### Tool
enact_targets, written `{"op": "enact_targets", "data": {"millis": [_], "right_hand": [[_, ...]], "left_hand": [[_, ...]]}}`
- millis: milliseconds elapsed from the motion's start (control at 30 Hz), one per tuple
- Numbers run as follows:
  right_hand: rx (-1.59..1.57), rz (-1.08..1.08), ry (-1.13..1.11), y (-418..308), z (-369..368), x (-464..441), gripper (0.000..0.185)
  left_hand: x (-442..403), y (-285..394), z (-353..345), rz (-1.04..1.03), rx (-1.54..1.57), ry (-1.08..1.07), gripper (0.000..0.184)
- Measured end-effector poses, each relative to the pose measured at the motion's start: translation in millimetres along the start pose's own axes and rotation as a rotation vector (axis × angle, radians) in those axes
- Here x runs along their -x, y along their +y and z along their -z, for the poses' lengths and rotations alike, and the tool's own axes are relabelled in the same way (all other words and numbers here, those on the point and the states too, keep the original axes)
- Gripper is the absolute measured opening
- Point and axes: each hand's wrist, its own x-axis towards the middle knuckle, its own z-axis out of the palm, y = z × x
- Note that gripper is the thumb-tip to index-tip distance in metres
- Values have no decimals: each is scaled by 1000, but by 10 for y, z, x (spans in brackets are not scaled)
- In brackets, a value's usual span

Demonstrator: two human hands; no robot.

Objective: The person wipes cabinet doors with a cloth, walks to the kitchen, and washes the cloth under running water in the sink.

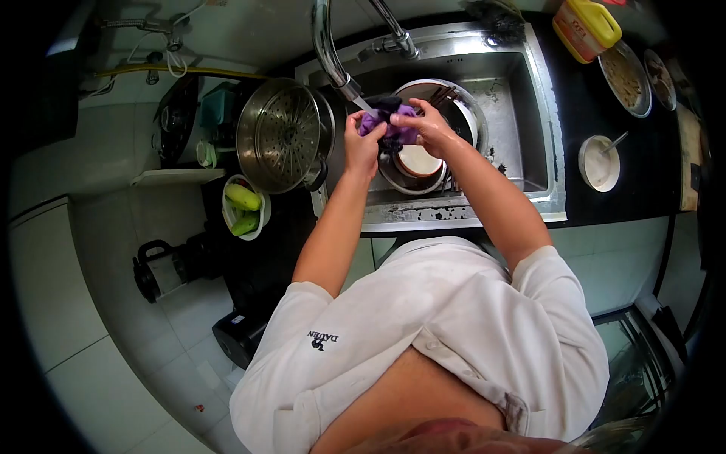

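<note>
Under the tap (pixel 333 60), where water runs, a purple cloth (pixel 404 133) with dark pieces about it is held up above the sink (pixel 522 113). My left hand (pixel 363 144) grips its left side, fingers closed. On the right side, my right hand (pixel 428 125) pinches the same cloth. Below both hands, bowls (pixel 420 160) and a larger pot (pixel 473 113) stand in the sink, with chopsticks or similar sticks beside them. The hands partly hide the dishes.
Left of the sink are a steel steamer (pixel 280 136) and a white bowl of green vegetables (pixel 243 206). To the right stand a bowl with a spoon (pixel 599 163), a yellow container (pixel 586 30) and a bowl of food (pixel 625 79).
</note>
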Motion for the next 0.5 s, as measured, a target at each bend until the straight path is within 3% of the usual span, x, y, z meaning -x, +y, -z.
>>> {"op": "enact_targets", "data": {"millis": [67,167,200,233,333,500], "right_hand": [[-62,34,-86,122,102,-196,56],[-209,120,-84,322,220,-451,45],[-271,130,-73,395,277,-543,44],[-331,140,-61,467,340,-634,43],[-190,105,-35,400,241,-421,41],[-19,24,-45,215,-96,23,54]], "left_hand": [[51,13,6,-45,-8,1,36],[-26,-19,59,18,380,108,31],[-47,45,43,108,471,177,21],[-105,21,83,137,542,123,22],[-252,-72,155,270,734,-7,32],[-70,194,-154,318,726,-9,32]]}}
